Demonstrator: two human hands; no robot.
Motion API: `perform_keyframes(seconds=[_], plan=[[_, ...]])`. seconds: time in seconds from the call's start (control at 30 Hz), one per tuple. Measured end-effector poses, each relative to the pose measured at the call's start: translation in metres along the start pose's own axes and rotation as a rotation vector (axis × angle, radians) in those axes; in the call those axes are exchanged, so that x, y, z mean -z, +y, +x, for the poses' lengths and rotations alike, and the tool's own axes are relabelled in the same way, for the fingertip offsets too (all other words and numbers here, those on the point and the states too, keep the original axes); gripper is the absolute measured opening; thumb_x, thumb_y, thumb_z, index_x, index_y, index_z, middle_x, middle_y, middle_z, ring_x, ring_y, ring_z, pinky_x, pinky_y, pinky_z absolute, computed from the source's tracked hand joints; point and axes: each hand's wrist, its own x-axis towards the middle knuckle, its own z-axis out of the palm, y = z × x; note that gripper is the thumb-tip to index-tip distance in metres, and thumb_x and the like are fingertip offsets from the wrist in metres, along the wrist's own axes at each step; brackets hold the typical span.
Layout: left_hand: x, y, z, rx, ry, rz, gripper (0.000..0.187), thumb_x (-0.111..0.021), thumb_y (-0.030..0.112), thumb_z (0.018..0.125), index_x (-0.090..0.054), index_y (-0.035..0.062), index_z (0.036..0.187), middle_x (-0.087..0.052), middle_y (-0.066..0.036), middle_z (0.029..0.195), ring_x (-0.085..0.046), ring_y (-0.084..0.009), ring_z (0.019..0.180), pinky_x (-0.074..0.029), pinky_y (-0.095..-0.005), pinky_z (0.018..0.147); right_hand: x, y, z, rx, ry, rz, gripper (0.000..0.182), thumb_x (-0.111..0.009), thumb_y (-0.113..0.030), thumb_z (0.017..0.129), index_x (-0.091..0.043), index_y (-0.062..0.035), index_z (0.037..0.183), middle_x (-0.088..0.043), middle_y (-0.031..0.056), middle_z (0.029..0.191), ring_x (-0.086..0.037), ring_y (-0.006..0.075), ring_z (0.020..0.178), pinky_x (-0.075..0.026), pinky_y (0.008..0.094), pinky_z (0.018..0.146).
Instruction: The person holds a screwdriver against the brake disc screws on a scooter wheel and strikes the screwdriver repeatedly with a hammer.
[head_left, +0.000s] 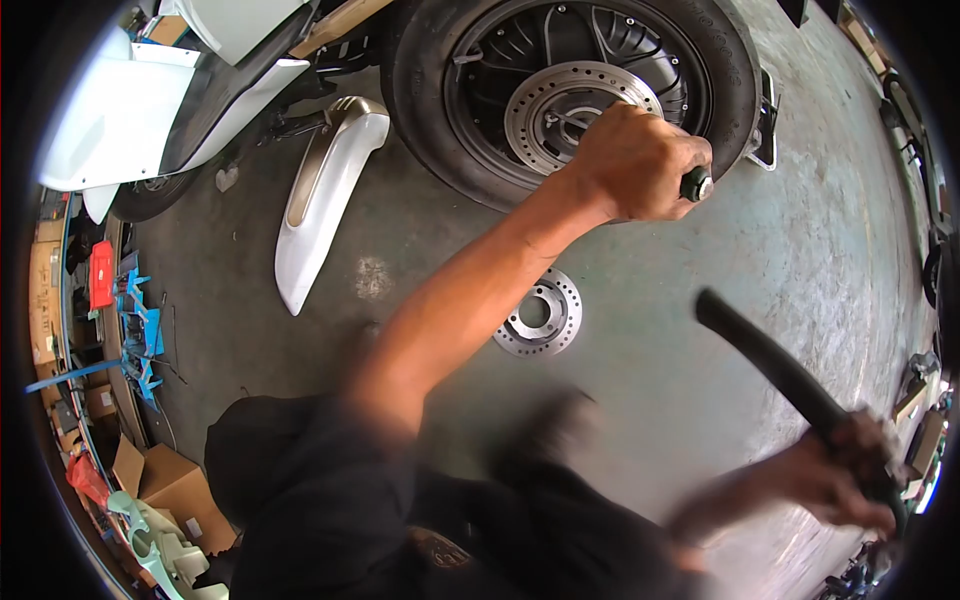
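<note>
My left hand [640, 165] is closed around a dark handled tool [696, 184], its round end showing beside the fist, over the brake disc [535, 110] on the wheel hub. The wheel with its black tire [425, 110] lies at the top centre. At the lower right, blurred by motion, my right hand [850, 475] grips a long dark bar [770, 355] that points up and left. A loose brake disc [565, 312] rests on the floor, partly hidden by my left forearm.
A white and bronze fender [325, 205] lies on the floor left of the wheel. White scooter bodywork [120, 110] stands at the upper left. Blue racks [140, 325], a red item [101, 275] and an open cardboard box [180, 490] line the left side.
</note>
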Motion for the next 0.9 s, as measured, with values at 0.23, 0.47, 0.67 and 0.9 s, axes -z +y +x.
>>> perform_keyframes(seconds=[0.23,0.47,0.67,0.9], plan=[[-0.01,0.017,-0.015,-0.058,-0.015,0.003,0.013,-0.068,0.008,0.07,-0.059,0.0078,0.061,-0.059,-0.009,0.057,-0.061,-0.0266,0.05,-0.047,-0.0348,0.046,0.056,0.098,-0.078,-0.3,-0.666,-1.041,0.026,-0.057,-0.03,0.097,-0.064,-0.0074,0.108,-0.065,0.0186,0.078,-0.063,0.0321,0.068,-0.049,0.0417,0.064],[0.001,0.017,-0.004,-0.065,-0.017,-0.004,0.014,-0.069,0.008,0.071,-0.059,0.0071,0.061,-0.061,-0.006,0.058,-0.061,-0.0247,0.05,-0.047,-0.033,0.047,0.079,0.076,-0.147,-0.742,-0.735,-1.151,0.033,-0.057,-0.029,0.097,-0.055,0.004,0.092,-0.057,0.026,0.067,-0.054,0.0467,0.062,-0.045,0.0457,0.06],[0.008,0.013,0.0,-0.066,0.006,0.014,0.014,-0.07,0.01,0.071,-0.06,0.0076,0.062,-0.062,-0.006,0.059,-0.062,-0.0247,0.051,-0.048,-0.0327,0.048,0.083,0.059,-0.158,-0.854,-0.745,-1.19,0.036,-0.057,-0.03,0.097,-0.053,0.004,0.087,-0.055,0.0236,0.064,-0.052,0.0424,0.058,-0.044,0.045,0.058],[0.006,0.01,-0.001,-0.069,0.008,0.007,0.014,-0.07,0.011,0.071,-0.06,0.0075,0.063,-0.062,-0.006,0.059,-0.062,-0.0246,0.052,-0.048,-0.0326,0.048,0.075,0.058,-0.139,-0.921,-0.624,-1.1,0.039,-0.056,-0.033,0.099,-0.05,0.0022,0.083,-0.048,0.0122,0.057,-0.043,0.0218,0.049,-0.039,0.0377,0.051]])
